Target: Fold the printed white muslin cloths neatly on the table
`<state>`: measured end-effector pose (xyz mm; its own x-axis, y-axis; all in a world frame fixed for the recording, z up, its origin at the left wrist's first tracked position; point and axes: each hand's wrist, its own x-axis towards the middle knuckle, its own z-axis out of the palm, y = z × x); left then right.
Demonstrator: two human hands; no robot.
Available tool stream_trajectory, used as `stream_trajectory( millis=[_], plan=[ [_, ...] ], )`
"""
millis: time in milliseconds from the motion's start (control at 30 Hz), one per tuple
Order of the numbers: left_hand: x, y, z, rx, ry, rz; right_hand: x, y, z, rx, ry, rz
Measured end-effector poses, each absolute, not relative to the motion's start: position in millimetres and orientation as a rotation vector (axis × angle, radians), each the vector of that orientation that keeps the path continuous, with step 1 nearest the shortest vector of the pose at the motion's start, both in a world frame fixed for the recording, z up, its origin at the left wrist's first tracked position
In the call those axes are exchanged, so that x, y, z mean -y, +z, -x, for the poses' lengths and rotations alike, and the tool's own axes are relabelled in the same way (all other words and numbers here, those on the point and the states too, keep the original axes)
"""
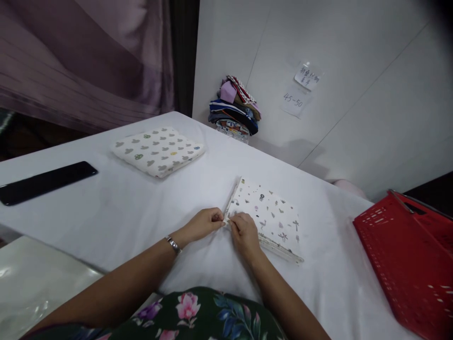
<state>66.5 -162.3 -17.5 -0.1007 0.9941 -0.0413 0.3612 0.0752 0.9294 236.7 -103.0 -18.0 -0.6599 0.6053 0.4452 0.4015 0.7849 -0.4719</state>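
Note:
A white folded cloth (pixel 271 215) printed with small palm trees, birds and other figures lies on the white-covered table. At its near left corner, my left hand (pixel 208 222) pinches the cloth's edge between thumb and forefinger. Right beside it, my right hand (pixel 245 232) closes on the same corner, its fingertips almost meeting the left ones. The layers show along the near edge of the fold. Farther off to the left rests a second folded cloth (pixel 159 151), white with grey cloud-like shapes.
A black phone-like slab (pixel 47 182) lies at the table's left. On the right stands a red plastic basket (pixel 406 264). Folded fabrics (pixel 235 108) are piled by the wall beyond the table. Handwritten paper notes (pixel 307 77) hang on the wall. A pinkish curtain (pixel 88 61) hangs at the far left.

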Motion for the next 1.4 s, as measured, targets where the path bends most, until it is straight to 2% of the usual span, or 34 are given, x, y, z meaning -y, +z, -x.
stream_trajectory(
  millis=[333, 667, 1400],
  plan=[
    [162, -17, -68, -1.552, 1.039, -1.348, 109, -22, -237, 2.445, 0.313, 0.730],
    [155, -24, -72, -1.658, 1.036, -1.312, 112, -19, -238, 2.413, 0.402, 0.738],
    [135, -11, -80, -1.951, 0.927, -1.411, 117, -16, -251, 2.483, 0.348, 0.633]
  ],
)
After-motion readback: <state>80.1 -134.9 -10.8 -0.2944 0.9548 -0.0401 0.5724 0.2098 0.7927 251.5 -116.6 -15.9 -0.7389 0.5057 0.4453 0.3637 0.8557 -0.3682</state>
